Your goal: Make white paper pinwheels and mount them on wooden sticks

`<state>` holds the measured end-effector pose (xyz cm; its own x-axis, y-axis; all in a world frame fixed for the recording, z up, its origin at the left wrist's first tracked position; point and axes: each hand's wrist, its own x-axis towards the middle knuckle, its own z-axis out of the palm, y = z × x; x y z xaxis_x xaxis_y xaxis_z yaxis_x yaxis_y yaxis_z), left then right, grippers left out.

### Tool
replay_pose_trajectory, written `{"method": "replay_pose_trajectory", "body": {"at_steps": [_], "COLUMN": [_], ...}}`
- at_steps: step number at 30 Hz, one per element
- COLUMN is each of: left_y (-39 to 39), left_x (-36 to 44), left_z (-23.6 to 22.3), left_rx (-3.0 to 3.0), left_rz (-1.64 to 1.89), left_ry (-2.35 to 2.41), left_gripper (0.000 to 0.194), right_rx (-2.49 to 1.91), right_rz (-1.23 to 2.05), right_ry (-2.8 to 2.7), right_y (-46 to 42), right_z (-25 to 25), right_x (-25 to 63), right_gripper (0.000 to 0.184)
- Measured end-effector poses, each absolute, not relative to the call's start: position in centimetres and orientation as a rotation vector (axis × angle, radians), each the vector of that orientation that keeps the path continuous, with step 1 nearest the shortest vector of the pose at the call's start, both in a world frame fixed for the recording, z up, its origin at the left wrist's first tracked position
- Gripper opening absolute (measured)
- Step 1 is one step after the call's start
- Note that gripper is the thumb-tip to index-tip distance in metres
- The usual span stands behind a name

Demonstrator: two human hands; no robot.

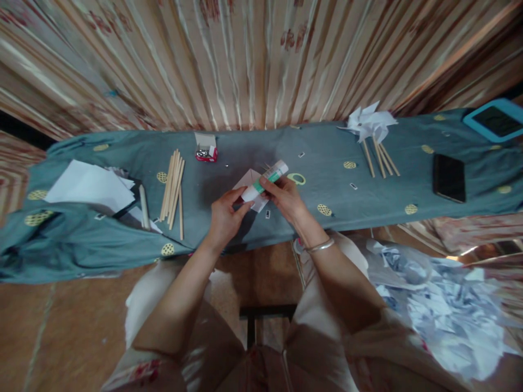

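Observation:
A white glue stick with a green label [267, 182] is held slantwise between my two hands over the cloth-covered table. Fingers and thumb of my left hand [226, 214] close on its lower white end. Around its labelled body wraps my right hand [286, 197], which wears a bangle at the wrist. Directly under the glue stick lies a piece of folded white paper [247, 178], partly hidden by the stick and fingers. Just right of my right hand, a pale green ring-shaped handle [297, 178] rests on the cloth.
Left lie wooden sticks [172, 188], paper sheets [92, 185] and a pale tube [144, 207]. An opened red box [206, 152] holds shiny small pieces. Rightward are paper pinwheels [370, 124] on sticks, a phone [449, 178] and a blue-framed tablet [496, 120]. A scrap-filled bag [453, 310] sits below.

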<state>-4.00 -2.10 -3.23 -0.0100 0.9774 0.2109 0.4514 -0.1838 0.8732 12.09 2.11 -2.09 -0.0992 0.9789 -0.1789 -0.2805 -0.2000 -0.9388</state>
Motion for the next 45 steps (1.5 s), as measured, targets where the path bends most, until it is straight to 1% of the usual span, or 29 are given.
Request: {"method": "replay_pose_trajectory", "body": {"at_steps": [7, 12, 15, 18, 22, 25, 27, 30, 34, 38, 45], "left_y": [-3.0, -3.0, -2.6, -2.3, -2.0, -2.1, -2.2, -2.5, -2.3, -1.4, -0.8], "left_x": [-4.9, -5.4, -6.0, -7.4, -10.1, -11.4, -11.4, -10.2, -7.8, -6.5, -6.3], "left_z": [-2.6, -2.7, -2.8, -2.8, -2.6, -2.7, -2.9, -3.3, -4.1, -4.4, -4.9], "left_rx": [1.772, 1.733, 1.706, 1.687, 1.738, 1.881, 2.031, 2.304, 2.568, 2.597, 2.623], "left_rz": [1.102, 1.133, 1.125, 1.128, 1.054, 0.935, 0.912, 0.910, 0.793, 0.784, 0.753], "left_ry": [1.563, 1.568, 1.595, 1.714, 1.950, 2.033, 2.047, 1.934, 1.581, 1.457, 1.412], "left_gripper": [0.034, 0.041, 0.040, 0.039, 0.038, 0.035, 0.037, 0.043, 0.028, 0.023, 0.023], "right_rx": [-1.097, -1.061, -1.035, -1.099, -1.333, -1.369, -1.342, -1.320, -1.295, -1.292, -1.284], "right_rz": [1.536, 1.581, 1.579, 1.400, 0.943, 0.658, 0.556, 0.490, 0.458, 0.476, 0.541], "right_ry": [-0.916, -0.972, -1.089, -1.257, -1.623, -1.908, -2.061, -2.189, -2.207, -2.162, -2.124], "right_y": [1.6, 1.0, 1.0, 1.5, 1.6, 0.8, 0.0, -0.8, -1.1, -1.2, -1.1], "right_z": [-2.6, -2.1, -2.2, -2.6, -2.8, -2.9, -3.2, -3.7, -4.2, -4.2, -3.9], "right_x": [10.4, 9.3, 9.3, 10.6, 13.3, 14.6, 14.9, 15.0, 15.3, 15.9, 16.5], "right_gripper": [0.047, 0.043, 0.042, 0.034, 0.018, 0.019, 0.022, 0.026, 0.029, 0.027, 0.026]}}
